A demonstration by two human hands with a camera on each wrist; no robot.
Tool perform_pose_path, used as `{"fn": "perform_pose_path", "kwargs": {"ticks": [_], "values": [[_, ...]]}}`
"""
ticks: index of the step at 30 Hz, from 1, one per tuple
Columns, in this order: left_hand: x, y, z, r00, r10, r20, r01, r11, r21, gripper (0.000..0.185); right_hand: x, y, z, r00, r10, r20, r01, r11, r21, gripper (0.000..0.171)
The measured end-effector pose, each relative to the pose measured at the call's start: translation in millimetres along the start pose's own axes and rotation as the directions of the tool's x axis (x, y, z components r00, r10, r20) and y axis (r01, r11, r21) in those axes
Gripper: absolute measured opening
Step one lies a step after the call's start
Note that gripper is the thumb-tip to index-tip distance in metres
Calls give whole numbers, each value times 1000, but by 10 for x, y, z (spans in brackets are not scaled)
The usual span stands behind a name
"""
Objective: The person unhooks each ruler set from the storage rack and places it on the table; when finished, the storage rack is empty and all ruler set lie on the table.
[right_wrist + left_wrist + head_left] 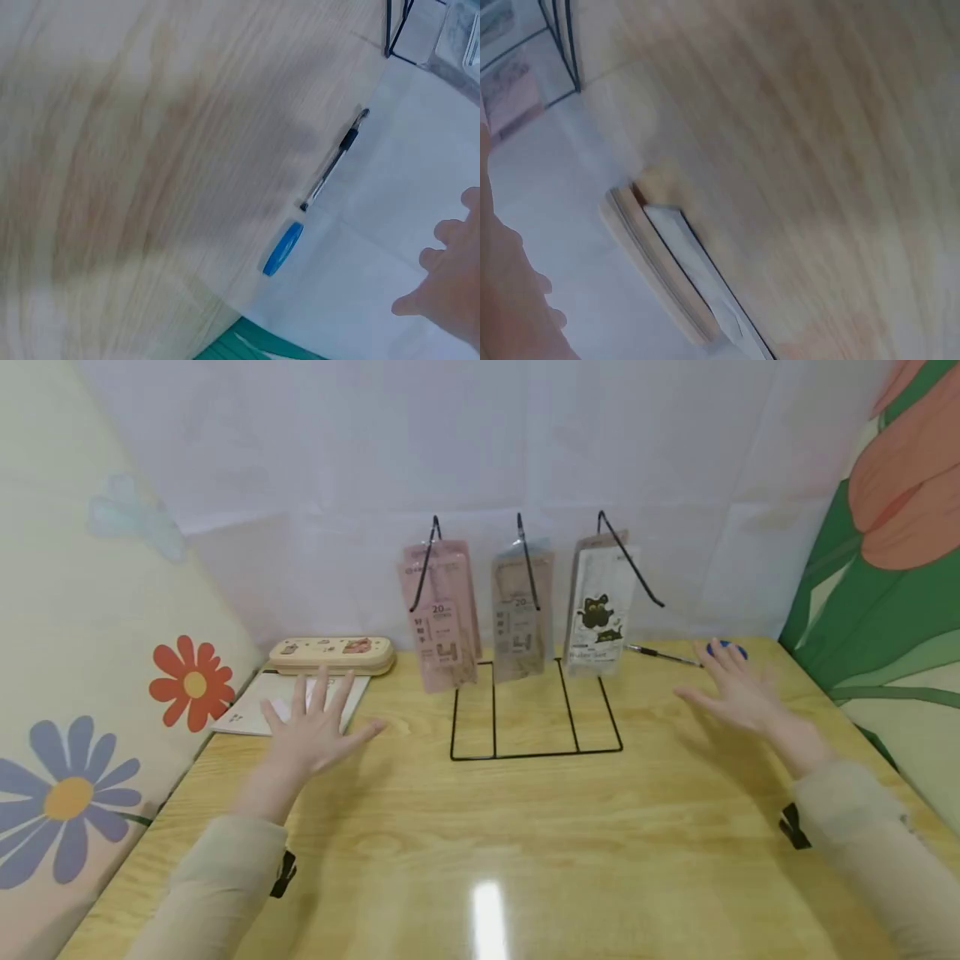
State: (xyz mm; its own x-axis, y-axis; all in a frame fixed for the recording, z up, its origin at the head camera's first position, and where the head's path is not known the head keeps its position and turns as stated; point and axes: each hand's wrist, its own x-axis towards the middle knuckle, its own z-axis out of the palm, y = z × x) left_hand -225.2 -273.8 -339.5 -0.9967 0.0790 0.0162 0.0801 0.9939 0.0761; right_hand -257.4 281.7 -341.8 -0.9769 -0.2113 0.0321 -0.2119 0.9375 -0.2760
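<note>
My left hand [311,731] is held over the table with its fingers spread and nothing in them. Just beyond it lie a pale notebook [251,706] and a cream pencil case [330,653] with printed pictures, whose front overlaps the notebook. On the other side my right hand [742,693] is likewise spread and holds nothing. Its fingertips partly cover a blue rounded object [735,651] in the head view; a black-and-clear pen [334,161] lies beside that object. Between the hands stands a black wire rack [536,755], apart from both.
Flat packs hang from the rack's three hooks: pink packs [438,627] at left, greyish packs [521,618] in the middle, and white packs with black cats [597,614] at right. A white cloth [337,468] backs the wooden table [420,843]; flower-printed panels flank it.
</note>
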Motion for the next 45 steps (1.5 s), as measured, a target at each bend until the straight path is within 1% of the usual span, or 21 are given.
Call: {"fn": "perform_pose_path", "kwargs": {"ticks": [5,9,11,18,23,27,30,33,38,41,43,45], "values": [[23,182,69,997,33,63,-31,999,-29,95,30,-117,100,1000,-25,-18,26,998,61,87],[25,317,111,994,66,83,-61,996,-61,95,63,-231,152,997,-64,-40,70,984,167,83],[29,379,137,992,86,94,-79,994,-76,95,81,-282,177,997,-69,-45,77,974,213,81],[100,545,236,985,133,108,-122,988,-95,94,168,-427,241,998,-51,-31,59,915,399,81],[115,654,296,975,155,158,-135,982,-132,93,270,-560,247,999,-44,-18,48,867,496,81],[131,730,366,965,165,203,-132,978,-164,93,384,-639,273,999,-40,-20,45,834,550,80],[147,789,399,958,171,230,-133,976,-173,92,468,-653,302,999,-25,-23,34,818,574,79],[175,837,420,952,177,249,-138,976,-170,91,535,-661,319,1000,1,-25,14,800,600,79],[233,899,452,941,198,274,-144,968,-204,91,627,-672,347,999,40,-32,-9,763,646,78],[256,940,462,932,209,297,-151,967,-205,90,657,-675,364,997,59,-42,-16,744,668,73],[268,956,482,926,212,312,-159,969,-189,89,670,-678,374,996,69,-51,-17,738,674,68],[277,962,505,922,217,320,-166,970,-179,87,680,-686,383,995,79,-58,-17,722,692,62]]}}
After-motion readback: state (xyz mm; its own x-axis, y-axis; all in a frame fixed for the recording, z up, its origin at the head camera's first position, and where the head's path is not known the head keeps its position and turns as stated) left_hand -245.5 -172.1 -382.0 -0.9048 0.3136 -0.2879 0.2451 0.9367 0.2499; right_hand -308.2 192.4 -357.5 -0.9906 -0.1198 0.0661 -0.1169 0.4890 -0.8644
